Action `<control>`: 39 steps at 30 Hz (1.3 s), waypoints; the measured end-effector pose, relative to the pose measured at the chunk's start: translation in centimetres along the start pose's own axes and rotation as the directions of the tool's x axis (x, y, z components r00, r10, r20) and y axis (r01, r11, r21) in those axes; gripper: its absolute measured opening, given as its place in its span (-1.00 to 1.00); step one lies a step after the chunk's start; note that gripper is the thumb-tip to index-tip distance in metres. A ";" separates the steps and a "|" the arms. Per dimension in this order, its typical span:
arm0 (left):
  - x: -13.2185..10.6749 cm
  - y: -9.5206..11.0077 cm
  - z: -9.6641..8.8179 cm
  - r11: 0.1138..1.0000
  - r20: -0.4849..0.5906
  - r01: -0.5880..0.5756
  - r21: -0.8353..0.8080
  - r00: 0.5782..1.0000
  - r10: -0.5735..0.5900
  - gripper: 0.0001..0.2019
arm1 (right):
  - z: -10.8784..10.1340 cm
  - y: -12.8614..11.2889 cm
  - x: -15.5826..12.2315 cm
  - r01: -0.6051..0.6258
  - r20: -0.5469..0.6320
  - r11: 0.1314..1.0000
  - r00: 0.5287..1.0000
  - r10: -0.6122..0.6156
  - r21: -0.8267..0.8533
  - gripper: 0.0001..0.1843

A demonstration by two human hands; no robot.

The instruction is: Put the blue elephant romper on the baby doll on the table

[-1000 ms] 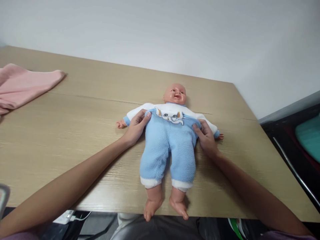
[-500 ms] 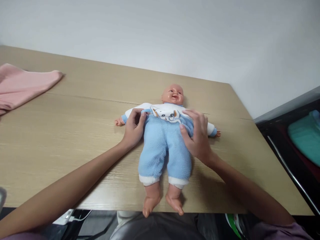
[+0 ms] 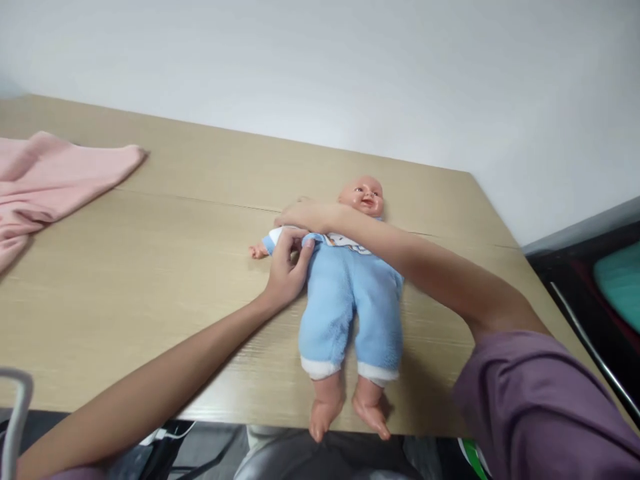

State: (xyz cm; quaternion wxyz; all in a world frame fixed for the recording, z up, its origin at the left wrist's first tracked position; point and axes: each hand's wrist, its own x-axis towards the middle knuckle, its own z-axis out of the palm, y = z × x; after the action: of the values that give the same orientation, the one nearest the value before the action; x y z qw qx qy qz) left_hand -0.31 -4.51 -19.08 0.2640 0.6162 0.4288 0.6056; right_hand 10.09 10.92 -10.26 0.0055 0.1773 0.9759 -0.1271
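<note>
A baby doll [image 3: 327,313] lies on its back on the wooden table, head away from me, in a fuzzy light-blue and white outfit with a cartoon animal on the chest. At the side of its waist, my left hand [image 3: 291,263] pinches the blue edge of the outfit [image 3: 314,238] between thumb and fingers. My right arm crosses over the doll's chest. My right hand [image 3: 307,215] rests by the doll's left-of-view shoulder and sleeve, its fingers mostly hidden behind it. The arm covers much of the animal picture and the doll's other arm.
A pink cloth [image 3: 75,173] lies crumpled at the left of the table [image 3: 150,280]. A pale wall [image 3: 320,73] stands behind. On the right, past the table edge, is a dark item with a teal thing [image 3: 620,280]. A grey curved bar [image 3: 17,400] shows at lower left.
My right hand has left the doll's right-of-view side and crossed its chest toward the other shoulder. My left hand keeps its hold at the waist. The view has shifted slightly.
</note>
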 end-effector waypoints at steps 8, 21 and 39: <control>0.2 2.1 -0.2 0.951 0.041 -0.294 0.094 0.956 0.291 -0.92 | -0.1 0.6 -5.6 0.099 -0.492 0.887 0.857 0.155 0.452 -0.54; -0.5 0.4 0.6 0.934 -0.239 -0.343 -0.095 0.919 0.313 -0.81 | 0.0 -1.7 -9.4 0.068 -0.444 0.874 0.879 0.176 0.481 -0.55; 2.7 -1.8 0.0 0.814 -0.035 0.355 -0.459 0.909 -0.416 -0.46 | 1.9 -4.4 -13.1 -0.106 -0.457 0.744 0.729 0.510 0.660 -0.69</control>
State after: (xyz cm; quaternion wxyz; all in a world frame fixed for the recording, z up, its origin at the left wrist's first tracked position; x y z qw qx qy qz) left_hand -0.99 -1.38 -19.18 0.4850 0.3979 0.4125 0.6606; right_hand 20.78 1.92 -10.24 -0.3435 0.3697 0.7858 -0.3575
